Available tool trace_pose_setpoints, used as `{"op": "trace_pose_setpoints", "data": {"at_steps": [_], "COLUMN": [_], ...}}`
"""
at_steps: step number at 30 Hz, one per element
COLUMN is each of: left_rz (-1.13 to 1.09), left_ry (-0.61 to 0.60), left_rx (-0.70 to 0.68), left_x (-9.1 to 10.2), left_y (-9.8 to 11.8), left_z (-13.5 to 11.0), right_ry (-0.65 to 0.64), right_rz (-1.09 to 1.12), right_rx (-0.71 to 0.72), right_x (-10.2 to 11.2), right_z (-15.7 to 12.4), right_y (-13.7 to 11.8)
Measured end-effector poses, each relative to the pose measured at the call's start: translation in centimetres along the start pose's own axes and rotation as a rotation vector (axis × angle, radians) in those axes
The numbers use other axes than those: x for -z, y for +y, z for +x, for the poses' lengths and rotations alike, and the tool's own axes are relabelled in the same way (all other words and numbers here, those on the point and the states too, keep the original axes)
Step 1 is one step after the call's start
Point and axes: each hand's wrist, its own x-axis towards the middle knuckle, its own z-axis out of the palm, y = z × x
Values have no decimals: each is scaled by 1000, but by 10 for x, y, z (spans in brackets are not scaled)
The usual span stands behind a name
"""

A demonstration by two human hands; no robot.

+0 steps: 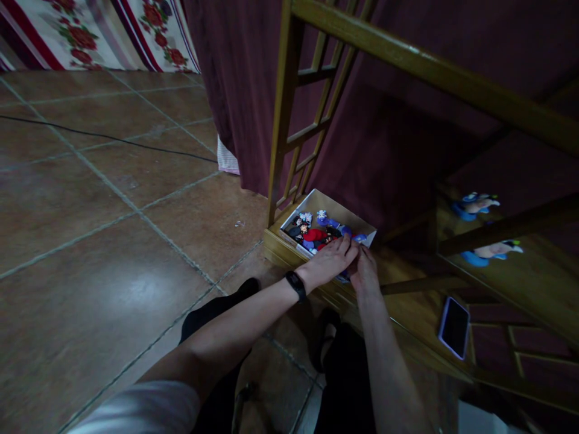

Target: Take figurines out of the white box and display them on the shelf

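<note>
A white cardboard box (316, 199) sits on the lowest wooden shelf (407, 307), filled with several small colourful figurines (314, 234) in red, blue and white. My left hand (329, 260), with a black band on its wrist, reaches over the box's near edge with fingers curled among the figurines. My right hand (364, 271) lies right beside it at the box's near corner, fingers bent together. The two hands touch. What either hand holds is hidden.
A wooden shelf frame (289, 114) rises around the box. A phone (454, 327) lies on the low shelf to the right. Two blue-and-white figurines (474, 205) rest on a higher shelf. A maroon curtain (235, 84) hangs behind. A black cable (104, 137) crosses the tiled floor.
</note>
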Motion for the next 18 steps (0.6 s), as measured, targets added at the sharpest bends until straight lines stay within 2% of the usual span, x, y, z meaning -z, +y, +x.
{"op": "trace_pose_setpoints", "data": {"at_steps": [5,18], "left_rz": [-16,29], "left_ry": [-1,33], "left_rx": [-13,-54], "left_x": [0,-1], "left_y": [2,1], "left_z": [-3,-4], "right_ry": [24,-36], "right_rz": [-17,1], "right_rx": [-13,-7], "right_x": [3,4], "right_z": [-1,-9], "right_y": [-3,-16]}}
